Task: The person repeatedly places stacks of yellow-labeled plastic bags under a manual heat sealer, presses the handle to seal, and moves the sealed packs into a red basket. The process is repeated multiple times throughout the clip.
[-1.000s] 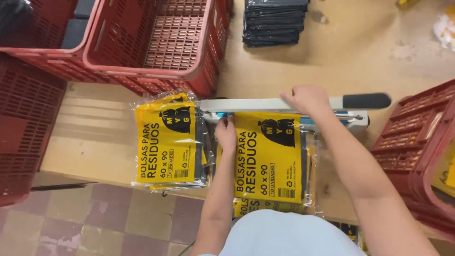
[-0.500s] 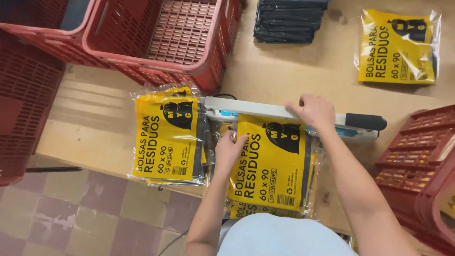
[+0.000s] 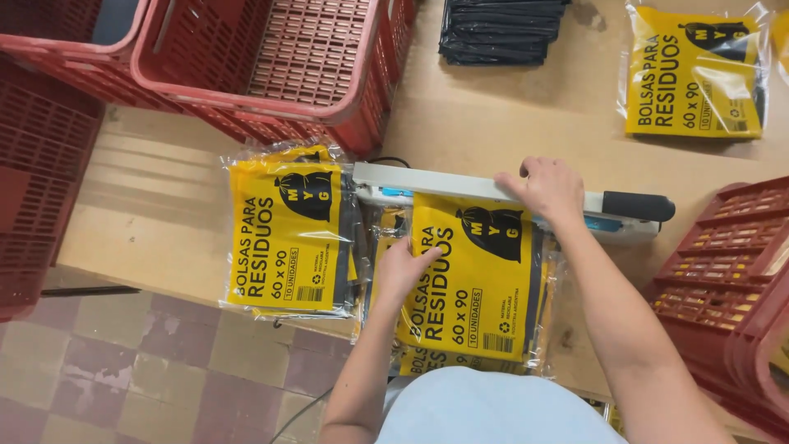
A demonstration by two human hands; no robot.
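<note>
Compared with half a second earlier, the view has shifted only slightly; the right hand (image 3: 549,189) remains on the lever arm of the heat sealer (image 3: 460,186), and the left hand (image 3: 404,270) has slid a little lower on the yellow packet (image 3: 472,275), its fingers now over the printed face.

Containers: a red plastic crate (image 3: 271,62) stands at the far left of the counter (image 3: 460,123), its lattice floor bare where it shows; a second red crate (image 3: 57,25) beside it holds something dark, only partly in view. Another red crate (image 3: 37,164) sits off the counter's left edge, and a stack of red crates (image 3: 723,279) stands at the right edge; their contents cannot be told.

The yellow packet, a clear-wrapped pack of black bags, lies at the near edge of the counter with its top end under the sealer's arm. The left hand's grip is spread flat, pressing on the packet's left part. The right hand's grip is curled over the sealer's arm, just left of its black handle (image 3: 637,205), directly above the packet's top right corner.

A second yellow packet (image 3: 288,234) lies just left of the first, edges touching. A third yellow packet (image 3: 694,70) lies at the far right of the counter, and a pile of folded black bags (image 3: 497,31) lies at the far edge.
</note>
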